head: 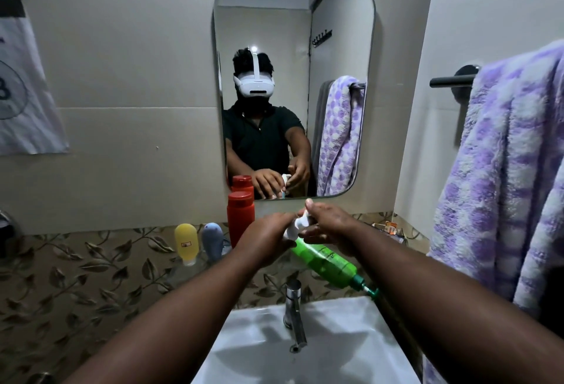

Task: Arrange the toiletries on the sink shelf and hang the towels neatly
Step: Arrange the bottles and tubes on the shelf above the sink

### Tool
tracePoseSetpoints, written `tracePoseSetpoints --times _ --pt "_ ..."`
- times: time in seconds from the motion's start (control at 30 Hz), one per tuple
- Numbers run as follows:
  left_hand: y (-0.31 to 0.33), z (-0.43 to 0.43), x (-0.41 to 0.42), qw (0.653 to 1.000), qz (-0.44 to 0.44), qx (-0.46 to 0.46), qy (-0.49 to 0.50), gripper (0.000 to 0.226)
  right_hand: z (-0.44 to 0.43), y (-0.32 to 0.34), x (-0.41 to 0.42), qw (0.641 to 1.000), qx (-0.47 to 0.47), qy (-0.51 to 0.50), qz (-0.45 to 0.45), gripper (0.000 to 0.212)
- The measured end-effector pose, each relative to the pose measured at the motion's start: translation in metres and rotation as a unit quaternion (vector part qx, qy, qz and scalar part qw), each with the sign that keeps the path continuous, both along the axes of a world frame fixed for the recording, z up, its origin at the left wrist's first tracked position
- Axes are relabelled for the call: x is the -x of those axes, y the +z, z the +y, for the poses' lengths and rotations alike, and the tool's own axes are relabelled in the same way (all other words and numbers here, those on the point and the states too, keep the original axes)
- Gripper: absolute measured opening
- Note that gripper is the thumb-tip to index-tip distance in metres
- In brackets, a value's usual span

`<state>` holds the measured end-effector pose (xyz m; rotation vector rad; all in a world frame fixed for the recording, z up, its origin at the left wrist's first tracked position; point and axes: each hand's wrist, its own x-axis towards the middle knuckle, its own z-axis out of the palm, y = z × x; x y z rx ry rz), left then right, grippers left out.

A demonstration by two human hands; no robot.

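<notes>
Both my hands meet above the leaf-patterned shelf [91, 264], just below the mirror. My left hand [264, 238] and my right hand [331, 226] are closed together around a small white bottle [294, 228]; only its white body shows between my fingers. A green bottle [326, 263] lies on its side under my right hand, its dark green pump pointing toward the sink. A tall red bottle [240, 217] stands upright to the left of my hands. A yellow tube [186, 243] and a grey-blue tube [213, 240] stand cap-down beside it. A purple and white towel [503, 176] hangs over the dark bar [451, 80] at right.
A white sink [351, 341] with a chrome tap [294, 313] sits below my arms. The mirror [293, 32] hangs on the back wall. Small orange packets [389, 227] lie at the shelf's far right. A white paper sign [21, 93] hangs on the left wall.
</notes>
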<state>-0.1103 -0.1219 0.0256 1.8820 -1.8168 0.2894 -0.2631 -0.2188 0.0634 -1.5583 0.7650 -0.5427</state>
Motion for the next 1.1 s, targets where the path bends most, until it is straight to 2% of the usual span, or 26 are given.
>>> tracePoseSetpoints --times 0.07,0.13,0.27,0.4,0.47,0.7,0.87,1.1 --pt "0.004 -0.001 -0.002 0.998 0.055 0.028 0.017 0.034 0.0 0.002 -0.006 1.0 -0.016 -0.018 -0.02 0.051" --pt "0.009 -0.002 -0.004 0.993 0.101 0.053 0.028 0.039 0.001 0.003 -0.012 0.999 -0.016 -0.013 -0.036 0.051" --pt "0.015 -0.007 -0.01 0.986 0.147 0.063 0.048 0.036 0.001 -0.002 -0.024 0.998 -0.016 -0.005 -0.064 0.04" --pt "0.017 -0.01 -0.014 0.973 0.207 0.068 0.071 0.043 -0.003 -0.017 -0.033 0.998 0.016 0.005 -0.058 0.025" --pt "0.017 -0.011 -0.015 0.969 0.224 0.07 0.081 0.045 -0.006 -0.023 -0.037 0.997 0.036 0.01 -0.064 0.029" --pt "0.018 -0.015 -0.016 0.958 0.25 0.084 0.114 0.054 -0.022 -0.04 -0.053 0.994 0.091 0.025 -0.058 0.044" --pt "0.018 -0.019 -0.011 0.952 0.258 0.092 0.134 0.057 -0.026 -0.047 -0.065 0.984 0.179 -0.014 -0.011 0.053" --pt "0.016 -0.023 -0.013 0.956 0.232 0.092 0.156 0.046 -0.032 -0.047 -0.074 0.976 0.217 -0.011 -0.002 0.046"
